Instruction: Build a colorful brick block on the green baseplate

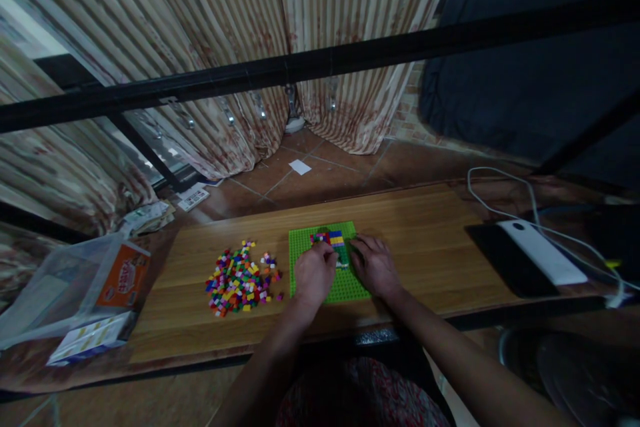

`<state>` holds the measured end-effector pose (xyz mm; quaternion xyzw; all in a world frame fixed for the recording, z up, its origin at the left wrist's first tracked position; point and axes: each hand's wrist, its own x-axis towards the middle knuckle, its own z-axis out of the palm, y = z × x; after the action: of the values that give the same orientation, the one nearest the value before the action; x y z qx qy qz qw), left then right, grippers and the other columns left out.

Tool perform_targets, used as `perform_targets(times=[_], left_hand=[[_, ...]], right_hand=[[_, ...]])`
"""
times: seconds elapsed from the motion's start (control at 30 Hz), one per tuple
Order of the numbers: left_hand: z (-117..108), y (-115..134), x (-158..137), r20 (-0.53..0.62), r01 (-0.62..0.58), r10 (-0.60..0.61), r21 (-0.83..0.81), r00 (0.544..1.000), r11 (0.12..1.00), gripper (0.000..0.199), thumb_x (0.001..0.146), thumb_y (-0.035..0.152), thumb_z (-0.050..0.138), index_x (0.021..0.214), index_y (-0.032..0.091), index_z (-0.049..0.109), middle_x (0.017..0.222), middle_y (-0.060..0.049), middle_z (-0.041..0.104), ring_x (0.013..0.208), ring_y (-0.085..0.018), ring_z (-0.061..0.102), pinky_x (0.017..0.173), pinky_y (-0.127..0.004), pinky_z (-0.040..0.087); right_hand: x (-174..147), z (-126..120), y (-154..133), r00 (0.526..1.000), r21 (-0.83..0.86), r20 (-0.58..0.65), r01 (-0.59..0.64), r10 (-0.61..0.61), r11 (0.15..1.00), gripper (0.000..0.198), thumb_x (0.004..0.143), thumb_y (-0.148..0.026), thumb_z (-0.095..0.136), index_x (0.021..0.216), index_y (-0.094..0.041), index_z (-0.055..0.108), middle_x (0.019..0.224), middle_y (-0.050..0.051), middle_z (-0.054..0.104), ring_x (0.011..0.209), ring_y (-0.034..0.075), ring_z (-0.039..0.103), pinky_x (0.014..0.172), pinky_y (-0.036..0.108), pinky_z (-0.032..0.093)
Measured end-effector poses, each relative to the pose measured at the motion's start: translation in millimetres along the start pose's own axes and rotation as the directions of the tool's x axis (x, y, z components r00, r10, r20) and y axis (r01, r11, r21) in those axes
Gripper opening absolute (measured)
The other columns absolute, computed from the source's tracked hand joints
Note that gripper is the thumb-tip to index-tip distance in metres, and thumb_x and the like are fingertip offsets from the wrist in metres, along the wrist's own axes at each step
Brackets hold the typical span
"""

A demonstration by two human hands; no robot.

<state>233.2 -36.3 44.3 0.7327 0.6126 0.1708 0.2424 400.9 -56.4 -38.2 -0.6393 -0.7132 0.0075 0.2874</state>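
Patterned clothing (pixel 357 397) is seen nearest. On the tabletop (pixel 420 227), the green baseplate (pixel 345 291) is touched by the loosely spread right hand (pixel 376 265); the left hand (pixel 315 273) is pinched above bricks (pixel 337 238), any held piece hidden.

This seems to be a room in a home. Striped curtains (pixel 240 13) hang beyond the far edge of the table (pixel 410 240), above brown floor tiles (pixel 325 181).
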Motion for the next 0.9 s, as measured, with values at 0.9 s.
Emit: perform_targets(times=[0.9], left_hand=[[9.7,-13.8,8.4,-0.02,0.042,-0.049,-0.251,0.999,0.967,0.016,0.079,0.033,0.067,0.071,0.02,0.063,0.069,0.003,0.065,0.065,-0.011,0.058,0.062,-0.022,0.041]], right_hand=[[-3.3,8.3,7.7,0.997,-0.028,-0.044,0.057,-0.058,0.998,0.03,0.092,-0.028,0.047,0.116,-0.02,0.063,0.119,0.011,0.062,0.109,0.027,0.054,0.093,0.043,0.042]])
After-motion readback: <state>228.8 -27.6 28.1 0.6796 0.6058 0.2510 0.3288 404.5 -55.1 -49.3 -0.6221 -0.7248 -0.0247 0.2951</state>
